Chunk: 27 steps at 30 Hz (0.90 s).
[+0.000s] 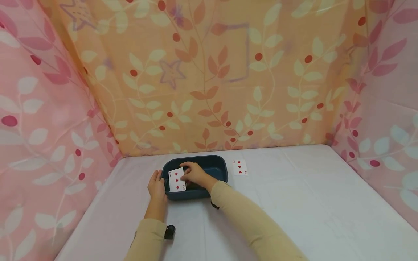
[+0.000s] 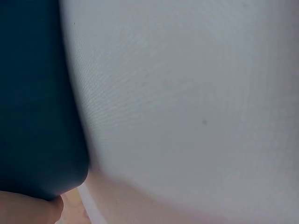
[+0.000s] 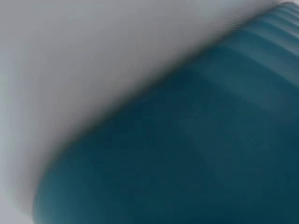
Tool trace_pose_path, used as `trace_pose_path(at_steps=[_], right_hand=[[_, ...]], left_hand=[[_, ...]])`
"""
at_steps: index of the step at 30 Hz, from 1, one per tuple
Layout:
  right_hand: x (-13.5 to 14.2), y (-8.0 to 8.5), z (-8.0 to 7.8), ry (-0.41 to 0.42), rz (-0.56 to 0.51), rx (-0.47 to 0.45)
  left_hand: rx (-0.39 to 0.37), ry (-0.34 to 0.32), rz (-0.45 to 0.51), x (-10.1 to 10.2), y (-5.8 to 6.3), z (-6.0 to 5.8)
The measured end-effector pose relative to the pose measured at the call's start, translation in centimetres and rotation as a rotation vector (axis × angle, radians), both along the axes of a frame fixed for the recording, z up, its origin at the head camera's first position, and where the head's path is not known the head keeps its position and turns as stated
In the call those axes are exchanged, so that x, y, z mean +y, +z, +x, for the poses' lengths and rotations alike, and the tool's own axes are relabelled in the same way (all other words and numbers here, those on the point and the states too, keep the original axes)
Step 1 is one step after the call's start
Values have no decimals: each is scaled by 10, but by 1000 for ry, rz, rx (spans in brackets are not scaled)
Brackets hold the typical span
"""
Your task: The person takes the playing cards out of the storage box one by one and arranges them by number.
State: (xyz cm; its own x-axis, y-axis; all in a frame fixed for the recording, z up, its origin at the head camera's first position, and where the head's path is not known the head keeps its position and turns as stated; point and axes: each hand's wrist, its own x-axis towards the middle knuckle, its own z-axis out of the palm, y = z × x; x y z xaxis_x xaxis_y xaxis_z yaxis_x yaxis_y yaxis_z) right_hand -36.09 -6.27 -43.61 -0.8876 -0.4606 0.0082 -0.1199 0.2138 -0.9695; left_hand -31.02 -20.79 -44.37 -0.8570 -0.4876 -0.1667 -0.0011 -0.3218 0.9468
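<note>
A dark blue tray [image 1: 196, 195] with rounded corners stands on the white-covered table. My right hand [image 1: 195, 174] reaches over its front rim and pinches the right edge of a playing card [image 1: 176, 183] showing three red diamonds. The card is face up over the left part of the tray. Against the tray's left end lies my left hand [image 1: 156, 185], its fingers fairly straight and touching the side. In the left wrist view, a digit [image 2: 28, 208] meets the tray's dark corner [image 2: 42, 116]. The right wrist view shows only a blurred blue tray wall [image 3: 177, 154] and cloth.
Right of the tray, a second playing card [image 1: 240, 167] with three red hearts lies face up on the white cloth [image 1: 294, 195]. A leaf-patterned orange curtain [image 1: 209, 90] hangs behind, with pink patterned curtains [image 1: 42, 127] on both sides.
</note>
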Motion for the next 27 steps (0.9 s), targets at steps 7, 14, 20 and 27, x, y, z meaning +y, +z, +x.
trace_pose_path(at_steps=[7,14,20,27], right_hand=[[21,10,3,-24,-70,-10],[44,17,10,-87,-58,-5],[61,23,13,-140,-57,-17],[82,27,12,-208,-49,-43]], left_hand=[[-10,7,-2,2,3,-1],[-1,12,5,-1,2,1],[-1,7,21,-2,2,1],[0,5,21,1,4,1]])
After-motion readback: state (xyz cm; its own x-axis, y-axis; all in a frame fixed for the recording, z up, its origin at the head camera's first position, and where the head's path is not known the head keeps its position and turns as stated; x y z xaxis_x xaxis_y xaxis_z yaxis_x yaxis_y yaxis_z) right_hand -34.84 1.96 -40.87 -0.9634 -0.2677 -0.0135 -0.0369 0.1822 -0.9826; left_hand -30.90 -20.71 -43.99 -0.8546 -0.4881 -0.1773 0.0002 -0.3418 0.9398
